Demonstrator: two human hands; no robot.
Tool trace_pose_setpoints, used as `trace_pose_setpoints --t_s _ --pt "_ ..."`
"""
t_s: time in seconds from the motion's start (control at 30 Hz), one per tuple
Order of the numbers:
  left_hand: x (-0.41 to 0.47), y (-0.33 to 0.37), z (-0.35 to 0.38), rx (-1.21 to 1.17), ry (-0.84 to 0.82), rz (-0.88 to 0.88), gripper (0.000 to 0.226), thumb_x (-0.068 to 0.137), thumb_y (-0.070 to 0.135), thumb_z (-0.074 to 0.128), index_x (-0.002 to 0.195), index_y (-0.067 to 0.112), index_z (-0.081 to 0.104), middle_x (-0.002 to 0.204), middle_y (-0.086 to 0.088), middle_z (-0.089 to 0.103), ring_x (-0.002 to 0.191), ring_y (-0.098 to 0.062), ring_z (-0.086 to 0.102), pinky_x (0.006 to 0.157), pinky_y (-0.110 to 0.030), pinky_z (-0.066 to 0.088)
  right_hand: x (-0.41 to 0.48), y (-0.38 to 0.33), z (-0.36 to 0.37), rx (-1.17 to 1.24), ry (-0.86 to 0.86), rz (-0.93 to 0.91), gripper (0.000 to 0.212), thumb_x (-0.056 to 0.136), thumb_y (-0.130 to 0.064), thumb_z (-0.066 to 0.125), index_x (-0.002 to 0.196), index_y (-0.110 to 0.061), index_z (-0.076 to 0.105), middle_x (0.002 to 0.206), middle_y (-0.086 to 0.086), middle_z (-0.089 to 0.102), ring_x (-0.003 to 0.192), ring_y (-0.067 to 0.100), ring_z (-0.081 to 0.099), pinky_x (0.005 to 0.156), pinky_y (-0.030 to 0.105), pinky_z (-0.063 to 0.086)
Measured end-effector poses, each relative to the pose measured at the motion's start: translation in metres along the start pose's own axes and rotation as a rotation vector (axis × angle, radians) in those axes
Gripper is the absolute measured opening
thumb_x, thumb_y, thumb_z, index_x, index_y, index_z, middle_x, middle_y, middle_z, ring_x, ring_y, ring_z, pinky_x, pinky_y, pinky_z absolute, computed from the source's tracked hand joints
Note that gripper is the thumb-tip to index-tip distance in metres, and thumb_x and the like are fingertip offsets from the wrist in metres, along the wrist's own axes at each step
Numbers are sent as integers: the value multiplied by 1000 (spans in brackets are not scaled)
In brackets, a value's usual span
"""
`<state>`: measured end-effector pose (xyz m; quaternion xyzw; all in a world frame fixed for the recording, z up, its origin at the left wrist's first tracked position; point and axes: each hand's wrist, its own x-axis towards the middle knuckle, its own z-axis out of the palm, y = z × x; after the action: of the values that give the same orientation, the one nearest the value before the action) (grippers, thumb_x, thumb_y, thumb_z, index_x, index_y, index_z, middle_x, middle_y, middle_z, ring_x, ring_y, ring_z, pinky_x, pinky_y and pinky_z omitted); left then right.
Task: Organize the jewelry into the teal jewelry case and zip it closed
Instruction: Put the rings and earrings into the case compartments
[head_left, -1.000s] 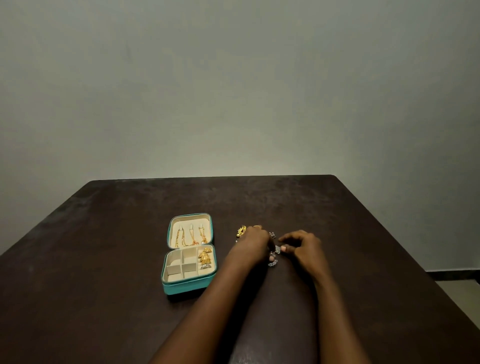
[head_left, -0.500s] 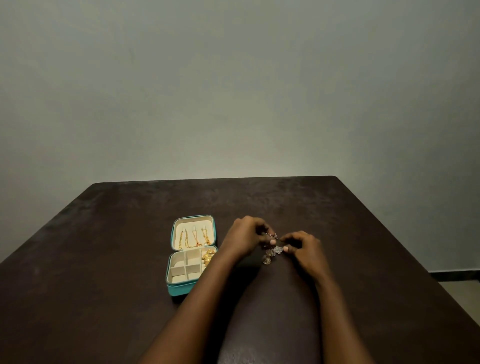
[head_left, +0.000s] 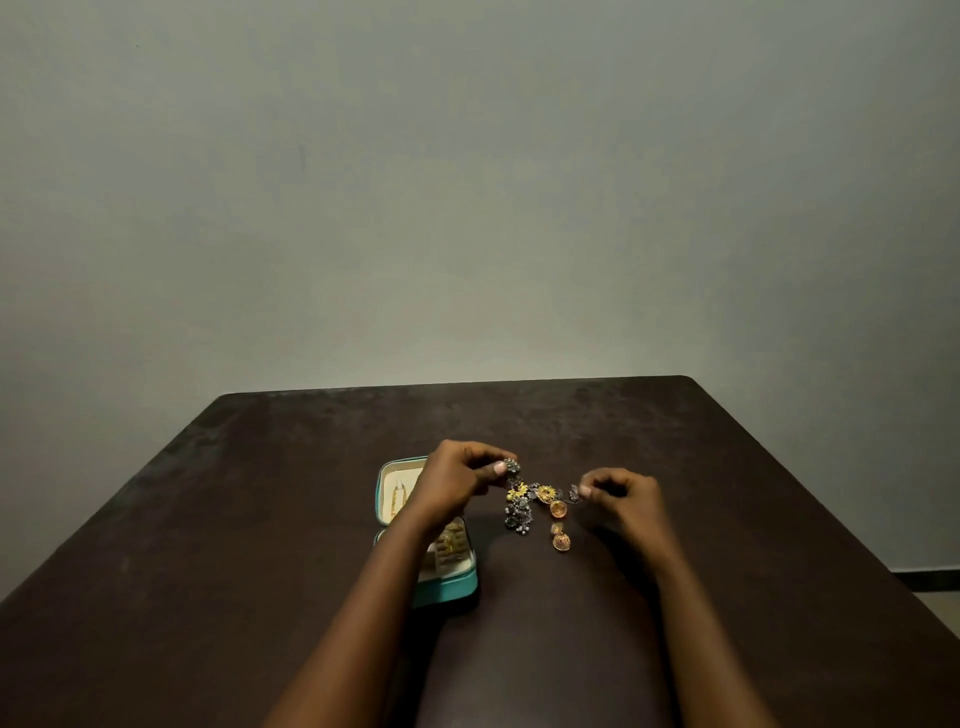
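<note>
Jewelry (head_left: 530, 491), gold and dark silver pieces, is being shown clustered between the two grips, over the dark table (head_left: 260, 519). One dark piece (head_left: 511, 466) is being pinched by the left hand (head_left: 457, 483), and a smaller dark piece (head_left: 574, 493) is being pinched by the right hand (head_left: 623, 501). The teal jewelry case (head_left: 449, 590) is being shown open beneath the left wrist, partly hidden by the forearm.
</note>
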<state>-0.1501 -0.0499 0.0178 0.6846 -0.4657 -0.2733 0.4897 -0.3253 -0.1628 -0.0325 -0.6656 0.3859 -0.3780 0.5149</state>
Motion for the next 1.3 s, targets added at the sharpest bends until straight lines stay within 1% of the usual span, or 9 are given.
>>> trace_pose_setpoints --t_s 0.1,0.2,0.3,0.43,0.57,0.73,0.87,1.17,1.3 --pt "-4 3 -7 -73 19 27 16 88 6 61 98 15 71 78 3 70 64 4 63 59 -9 46 -4 -20 6 156 -16 35 17 81 1 64 70 -12 66 68 1 63 62 8 54 57 18 40" --pt "-8 6 -12 -155 55 50 14 86 6 63 91 17 71 76 2 70 62 1 64 64 -16 49 -6 -36 10 286 -71 122 19 85 2 59 72 -11 64 63 -2 65 52 1 55 47 14 38" --pt "-12 7 -15 -206 73 34 15 87 6 63 88 17 72 75 0 70 66 -7 63 68 -24 49 -10 -48 16 439 -140 270 20 88 2 53 74 -11 60 63 -2 65 63 10 55 53 23 36" --pt "-17 8 -20 -291 97 -18 14 88 3 59 93 8 72 65 2 66 57 -4 62 58 -18 48 -14 -57 25 605 -205 456 21 92 0 46 77 -13 55 74 4 59 67 15 51 59 27 37" --pt "-21 10 -23 -307 109 -21 15 90 4 58 97 6 71 63 5 65 58 -3 59 57 -16 47 -17 -64 32 687 -245 578 21 94 -7 45 76 -14 55 57 2 68 61 15 63 64 29 49" --pt "-21 12 -24 -305 99 -8 16 90 6 58 100 9 71 69 4 64 67 -6 58 64 -18 49 -19 -75 39 724 -263 626 25 96 -9 41 77 -14 55 51 6 64 65 18 53 46 21 50" --pt "-20 13 -23 -327 84 -6 16 89 6 59 99 11 70 77 0 67 72 -7 61 65 -17 50 -20 -79 44 729 -264 611 26 95 -7 40 77 -17 56 70 7 57 62 17 48 50 23 41" --pt "-23 16 -28 -330 62 -8 19 89 4 58 105 5 69 77 0 67 69 -6 60 62 -14 51 -21 -84 58 742 -319 601 23 95 -12 45 76 -17 58 78 6 57 65 15 49 40 17 40" --pt "-24 17 -33 -308 40 -9 20 90 2 56 105 4 68 80 -3 66 71 -9 59 60 -14 51 -19 -83 62 735 -347 603 25 95 -14 46 74 -18 59 73 4 58 57 11 47 38 16 35"
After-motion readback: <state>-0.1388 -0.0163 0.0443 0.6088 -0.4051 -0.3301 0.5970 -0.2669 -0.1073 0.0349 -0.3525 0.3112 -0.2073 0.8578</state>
